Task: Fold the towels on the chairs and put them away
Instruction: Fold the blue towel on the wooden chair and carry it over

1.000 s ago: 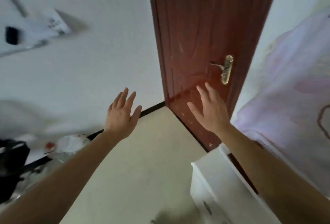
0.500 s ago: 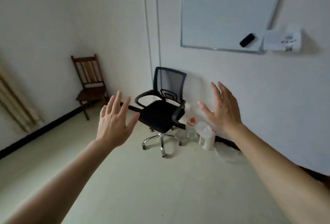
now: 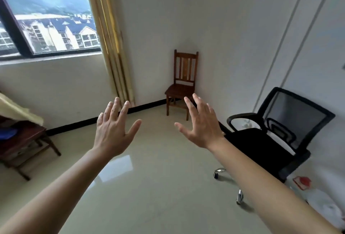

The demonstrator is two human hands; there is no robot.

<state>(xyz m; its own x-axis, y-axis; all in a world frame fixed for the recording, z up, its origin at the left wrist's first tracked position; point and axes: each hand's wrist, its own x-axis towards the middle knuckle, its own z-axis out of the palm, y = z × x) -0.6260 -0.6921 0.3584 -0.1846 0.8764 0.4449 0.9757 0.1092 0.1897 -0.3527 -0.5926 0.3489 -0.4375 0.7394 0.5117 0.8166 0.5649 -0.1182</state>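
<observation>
Two empty hands up front, left hand (image 3: 112, 131) and right hand (image 3: 201, 127), fingers spread, gripping nothing. Just right of the right hand, black office chair (image 3: 261, 146), no towel visible on it. Off left, dark table (image 3: 28, 140) under a cream cloth (image 3: 16, 111), maybe a towel, can't tell. Farthest back, wooden chair (image 3: 183, 88) in the corner, dead ahead between both hands, seat bare. Best bet next: that left side.

Bare floor (image 3: 158, 187) ahead to wooden chair (image 3: 182, 84); office chair (image 3: 276, 136) crowds right (table (image 3: 24, 140) left).
</observation>
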